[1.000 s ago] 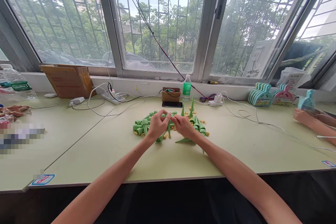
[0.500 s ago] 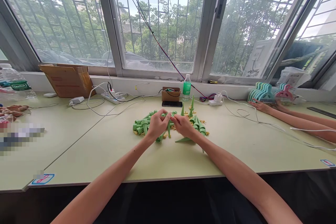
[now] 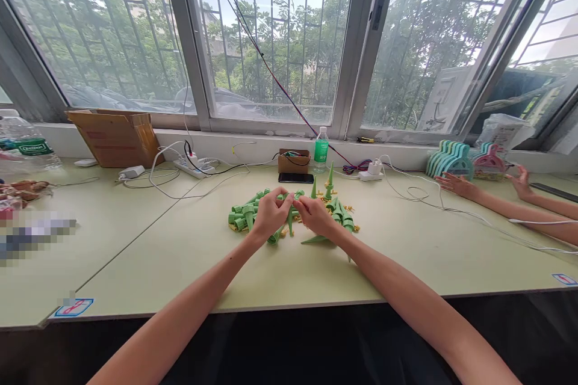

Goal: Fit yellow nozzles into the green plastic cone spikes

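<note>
My left hand point(image 3: 270, 214) and my right hand point(image 3: 313, 215) meet over a heap of green plastic cone-shaped parts point(image 3: 246, 212) on the pale green table point(image 3: 189, 258). Both hands are closed in a pinch on one green part point(image 3: 291, 207) held between them, fingertips almost touching. More green spikes point(image 3: 342, 216) lie to the right of my right hand, and two stand upright point(image 3: 330, 179) behind it. Small yellow pieces point(image 3: 356, 229) are scattered around the heap.
A black phone point(image 3: 295, 178), a small cardboard box point(image 3: 294, 162) and a green-labelled bottle point(image 3: 321, 149) stand behind the heap. A power strip point(image 3: 195, 167) with cables and a larger carton point(image 3: 118, 137) sit at back left. Another person's hands point(image 3: 456, 184) reach toward stacked coloured items point(image 3: 451, 160) at right.
My hands stay on the green part, barely shifting. The other person's arms at the right moved: both hands now spread near the stacked coloured items.
</note>
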Motion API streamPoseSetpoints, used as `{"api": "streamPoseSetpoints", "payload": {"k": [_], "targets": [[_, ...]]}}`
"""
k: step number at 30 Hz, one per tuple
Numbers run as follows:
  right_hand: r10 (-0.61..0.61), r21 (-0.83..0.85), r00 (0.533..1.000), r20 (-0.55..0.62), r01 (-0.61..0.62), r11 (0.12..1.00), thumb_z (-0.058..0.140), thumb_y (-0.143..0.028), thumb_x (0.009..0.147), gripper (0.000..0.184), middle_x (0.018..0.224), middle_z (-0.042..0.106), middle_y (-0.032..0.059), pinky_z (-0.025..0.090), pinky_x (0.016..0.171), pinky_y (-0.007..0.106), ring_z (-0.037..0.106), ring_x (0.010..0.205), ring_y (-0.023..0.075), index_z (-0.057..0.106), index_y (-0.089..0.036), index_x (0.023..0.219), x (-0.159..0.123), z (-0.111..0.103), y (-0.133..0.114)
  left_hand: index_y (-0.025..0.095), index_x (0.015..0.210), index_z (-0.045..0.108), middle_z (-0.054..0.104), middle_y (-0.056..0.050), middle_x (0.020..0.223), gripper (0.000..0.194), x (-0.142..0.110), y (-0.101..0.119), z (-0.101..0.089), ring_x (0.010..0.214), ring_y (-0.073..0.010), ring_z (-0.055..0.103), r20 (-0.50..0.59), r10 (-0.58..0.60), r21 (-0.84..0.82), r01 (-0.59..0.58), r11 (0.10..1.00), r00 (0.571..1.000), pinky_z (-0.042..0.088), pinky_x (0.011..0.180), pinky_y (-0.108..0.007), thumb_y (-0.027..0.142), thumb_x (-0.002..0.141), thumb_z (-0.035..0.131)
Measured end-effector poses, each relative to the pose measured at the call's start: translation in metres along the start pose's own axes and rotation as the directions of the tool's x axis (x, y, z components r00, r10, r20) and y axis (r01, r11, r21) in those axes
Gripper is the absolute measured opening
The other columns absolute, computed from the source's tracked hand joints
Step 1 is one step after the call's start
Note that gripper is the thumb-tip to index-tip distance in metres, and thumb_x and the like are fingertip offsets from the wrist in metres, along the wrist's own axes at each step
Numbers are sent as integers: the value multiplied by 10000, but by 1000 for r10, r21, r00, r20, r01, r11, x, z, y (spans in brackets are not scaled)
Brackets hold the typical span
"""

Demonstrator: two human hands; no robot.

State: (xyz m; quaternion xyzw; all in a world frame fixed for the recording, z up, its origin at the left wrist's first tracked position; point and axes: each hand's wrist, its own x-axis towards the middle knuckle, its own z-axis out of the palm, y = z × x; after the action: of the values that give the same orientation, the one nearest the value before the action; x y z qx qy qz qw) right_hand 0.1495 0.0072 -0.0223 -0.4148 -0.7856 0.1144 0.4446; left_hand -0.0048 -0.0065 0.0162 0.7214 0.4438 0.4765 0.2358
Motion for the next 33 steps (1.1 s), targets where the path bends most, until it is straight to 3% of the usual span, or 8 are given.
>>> {"api": "streamPoseSetpoints", "payload": {"k": [20,33], "targets": [[-40,-22,999,-15,39,999,351,-441,971,413,515,321,-59,205,495,245,245,485,90,273,-206,640,1,1,3,207,754,498,428,83,383,243,0,4,-1,345,-95,379,22,-16,32,15,999,1000,340,469,-215,433,841,490],[-23,-5,1000,15,23,1000,353,-429,977,405,495,349,-55,220,487,245,311,458,93,304,-211,640,0,0,2,212,753,499,442,78,392,255,-1,5,-3,356,-107,397,37,-31,62,29,998,999,359,480,-227,454,834,492]]}}
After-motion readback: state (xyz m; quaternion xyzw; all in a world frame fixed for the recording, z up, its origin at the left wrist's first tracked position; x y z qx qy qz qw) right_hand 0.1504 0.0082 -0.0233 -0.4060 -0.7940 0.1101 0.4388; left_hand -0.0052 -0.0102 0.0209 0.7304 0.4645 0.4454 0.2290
